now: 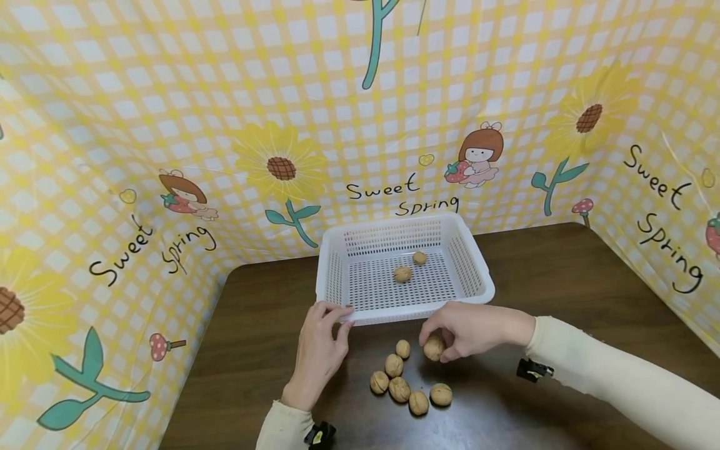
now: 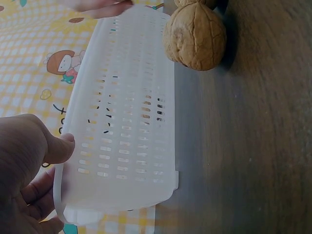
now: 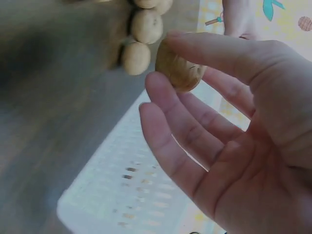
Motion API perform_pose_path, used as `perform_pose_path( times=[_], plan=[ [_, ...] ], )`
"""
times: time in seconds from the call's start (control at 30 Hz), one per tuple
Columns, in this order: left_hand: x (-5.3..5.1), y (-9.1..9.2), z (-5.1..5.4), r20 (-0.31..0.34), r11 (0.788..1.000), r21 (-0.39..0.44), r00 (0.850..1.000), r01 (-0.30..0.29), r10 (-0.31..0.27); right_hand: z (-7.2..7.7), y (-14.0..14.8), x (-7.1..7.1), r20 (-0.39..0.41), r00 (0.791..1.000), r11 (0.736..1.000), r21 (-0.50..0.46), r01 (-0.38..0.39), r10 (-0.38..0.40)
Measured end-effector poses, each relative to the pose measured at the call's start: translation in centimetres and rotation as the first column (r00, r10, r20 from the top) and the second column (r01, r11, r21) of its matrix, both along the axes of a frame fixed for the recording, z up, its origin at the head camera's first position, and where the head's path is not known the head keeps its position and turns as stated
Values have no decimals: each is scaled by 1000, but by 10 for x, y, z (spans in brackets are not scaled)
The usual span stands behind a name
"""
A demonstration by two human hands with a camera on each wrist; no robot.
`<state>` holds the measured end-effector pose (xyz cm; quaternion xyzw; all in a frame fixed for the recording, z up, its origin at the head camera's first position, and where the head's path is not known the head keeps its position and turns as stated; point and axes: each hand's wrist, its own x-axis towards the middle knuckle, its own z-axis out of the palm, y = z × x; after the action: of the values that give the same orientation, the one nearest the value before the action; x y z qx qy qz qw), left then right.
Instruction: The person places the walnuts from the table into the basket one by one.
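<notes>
A white perforated plastic basket [image 1: 388, 315] stands on the table. Two walnuts lie inside it, one walnut [image 1: 402, 274] nearer the front than the other. At the basket's front left corner my left hand [image 1: 317, 356] grips the rim, thumb on one side and fingers curled on the other, as the left wrist view shows. My right hand [image 1: 475, 330] pinches a walnut [image 3: 181, 68] between thumb and fingertips, just in front of the basket's front wall. Several more walnuts [image 1: 399, 389] lie loosely grouped on the table between my hands.
The dark brown wooden table [image 1: 264, 325] extends on both sides of the basket. A yellow checked cloth [image 1: 360, 112] with flower prints hangs behind and at the sides, close to the basket's back edge.
</notes>
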<state>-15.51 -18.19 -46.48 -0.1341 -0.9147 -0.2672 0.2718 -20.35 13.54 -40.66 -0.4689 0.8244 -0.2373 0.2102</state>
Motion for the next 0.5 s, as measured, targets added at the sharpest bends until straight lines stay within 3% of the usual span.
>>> perform_pose_path(
  times=[0.17, 0.5],
  plan=[
    [0, -1, 0, 8, 1000, 0, 1000, -1, 1, 22, -7, -6, 52, 999, 1000, -28, -5, 7],
    [0, -1, 0, 11, 1000, -5, 1000, -9, 9, 65, -12, -35, 32, 999, 1000, -23, 18, -17]
  ],
)
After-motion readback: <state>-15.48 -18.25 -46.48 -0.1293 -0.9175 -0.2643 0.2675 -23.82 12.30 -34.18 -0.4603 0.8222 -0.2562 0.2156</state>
